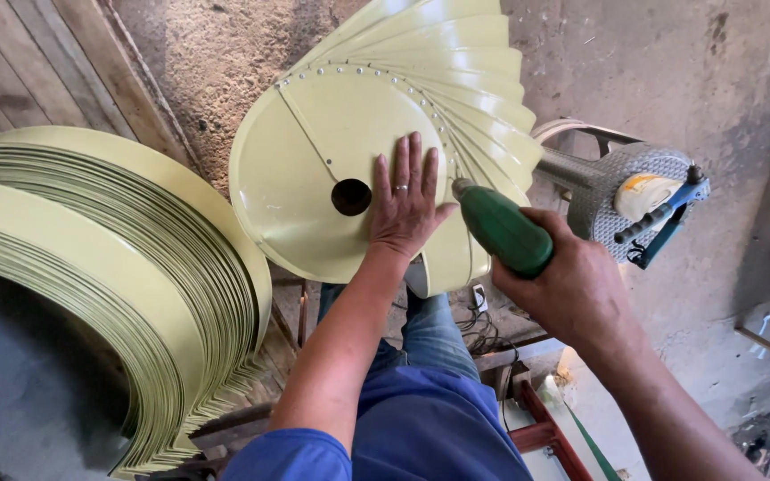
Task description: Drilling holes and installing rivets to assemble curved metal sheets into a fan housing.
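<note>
At centre frame, the left hand (pixel 405 200) lies flat, fingers spread, on the round pale-green metal disc (pixel 314 178), just right of its centre hole (pixel 351 197). Curved blades (pixel 456 71) fan out behind the disc, fixed along a row of rivets (pixel 385 76). The right hand (pixel 572 285) is clamped around a green-handled tool (pixel 503 230), its tip touching the blades at the disc's right edge. A stack of pale-green metal strips (pixel 126 267) lies at left.

Metal workshop w/ rough concrete floor (pixel 670 53), stacked pale-green sheet-metal blades (pixel 135 258) (fan parts), green-handled power tool (pixel 503 230).
</note>
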